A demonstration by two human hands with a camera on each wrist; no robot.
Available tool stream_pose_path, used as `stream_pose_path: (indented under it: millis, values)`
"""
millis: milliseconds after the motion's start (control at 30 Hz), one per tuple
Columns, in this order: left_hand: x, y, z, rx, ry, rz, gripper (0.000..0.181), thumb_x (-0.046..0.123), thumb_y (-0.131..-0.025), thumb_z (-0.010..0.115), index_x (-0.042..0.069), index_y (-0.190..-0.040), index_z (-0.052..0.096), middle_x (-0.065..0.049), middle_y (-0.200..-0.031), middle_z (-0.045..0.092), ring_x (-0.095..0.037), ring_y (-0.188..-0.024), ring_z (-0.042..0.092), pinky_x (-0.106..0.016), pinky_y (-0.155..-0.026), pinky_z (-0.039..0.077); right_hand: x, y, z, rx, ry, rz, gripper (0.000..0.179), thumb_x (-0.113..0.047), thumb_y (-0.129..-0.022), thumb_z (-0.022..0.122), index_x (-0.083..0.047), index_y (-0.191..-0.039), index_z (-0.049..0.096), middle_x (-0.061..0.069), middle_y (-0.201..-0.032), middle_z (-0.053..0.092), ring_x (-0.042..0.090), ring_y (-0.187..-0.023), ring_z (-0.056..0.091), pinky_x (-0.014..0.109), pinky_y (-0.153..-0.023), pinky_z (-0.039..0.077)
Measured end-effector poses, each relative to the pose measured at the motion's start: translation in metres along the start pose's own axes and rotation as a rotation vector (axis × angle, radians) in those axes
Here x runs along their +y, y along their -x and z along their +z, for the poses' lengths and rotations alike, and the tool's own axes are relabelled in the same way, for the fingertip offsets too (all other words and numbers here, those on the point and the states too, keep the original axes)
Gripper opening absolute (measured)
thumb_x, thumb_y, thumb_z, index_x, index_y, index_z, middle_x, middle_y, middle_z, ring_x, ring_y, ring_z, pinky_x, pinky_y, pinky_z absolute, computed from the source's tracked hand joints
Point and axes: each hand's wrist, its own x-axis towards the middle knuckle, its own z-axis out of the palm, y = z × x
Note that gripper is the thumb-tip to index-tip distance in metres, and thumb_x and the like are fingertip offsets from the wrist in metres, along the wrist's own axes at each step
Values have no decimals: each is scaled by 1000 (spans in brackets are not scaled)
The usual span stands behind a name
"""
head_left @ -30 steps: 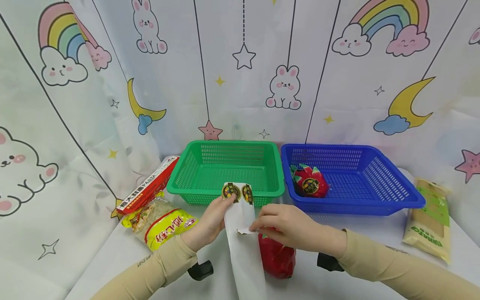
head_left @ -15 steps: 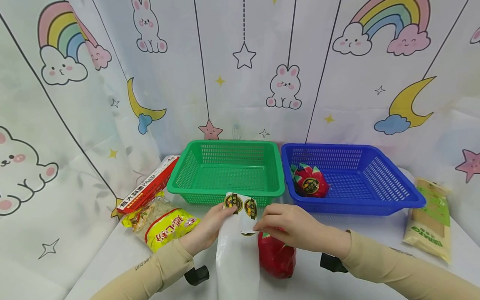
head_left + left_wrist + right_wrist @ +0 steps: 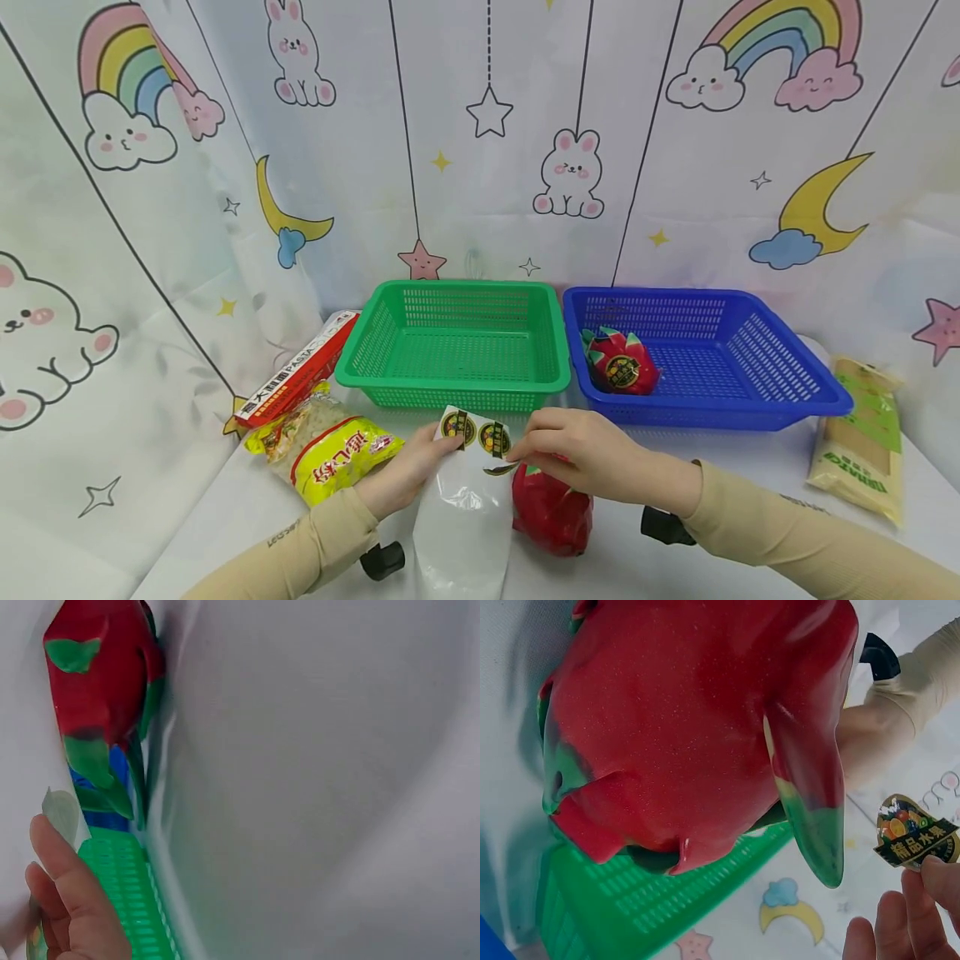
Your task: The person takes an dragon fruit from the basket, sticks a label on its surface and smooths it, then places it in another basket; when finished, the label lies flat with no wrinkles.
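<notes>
My left hand (image 3: 408, 471) holds the top of a white sticker sheet (image 3: 465, 517), thumb beside two round black-and-gold stickers (image 3: 493, 438). Right of it, my right hand (image 3: 566, 446) pinches another such sticker (image 3: 916, 834) between thumb and fingertip, right at the sheet's edge in the head view. In the right wrist view its printed face shows fruit and gold characters. Below the right hand, a red dragon fruit (image 3: 553, 512) with green-tipped scales lies on the table, partly hidden by that hand. The left wrist view shows left-hand fingers (image 3: 79, 900) behind the sheet.
Behind the hands stand a green basket (image 3: 450, 385) and a blue basket (image 3: 720, 410), the latter holding a stickered dragon fruit (image 3: 624, 367). At left lie a red pasta box (image 3: 300, 371) and a yellow pasta bag (image 3: 330, 450). A beige-green bag (image 3: 858, 442) lies at far right.
My left hand has lowered the sticker sheet toward me and tilted it, its lower part shifting left. The sticker at my right fingertips now stands bent up at the sheet's edge; the right hand barely moved.
</notes>
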Motion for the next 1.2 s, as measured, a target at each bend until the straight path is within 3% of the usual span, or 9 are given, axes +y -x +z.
stream_pose_path:
  millis: [367,733,1067,1200]
  values:
    - [-13,0,-7,68,-188,17,37,13,-92,50,-10,-121,49,-17,-104,64,-14,-79,60,-30,-71,50,0,0,1,21,15,-14,27,-3,-76,72,-19,-97,70,-10,-85,61,1,-77,55,6,-68,45]
    - [-23,-8,-14,129,-286,39,36,11,-90,53,-10,-119,51,-19,-108,61,-23,-94,57,-43,-87,45,-1,0,-1,-17,1,18,25,-5,-78,71,-20,-98,69,-9,-84,60,1,-77,55,6,-66,45]
    - [-25,-9,-18,139,-376,58,35,10,-86,57,-11,-114,54,-19,-101,63,-22,-85,60,-38,-77,50,-1,0,-2,0,7,-4,25,-5,-77,71,-19,-97,69,-10,-83,60,2,-76,53,5,-66,44]
    - [-26,-12,-18,160,-465,76,35,12,-84,59,-10,-111,56,-20,-101,63,-26,-89,60,-42,-81,49,1,0,-1,20,14,-18,25,-5,-76,72,-20,-96,69,-10,-83,59,2,-75,53,5,-66,44]
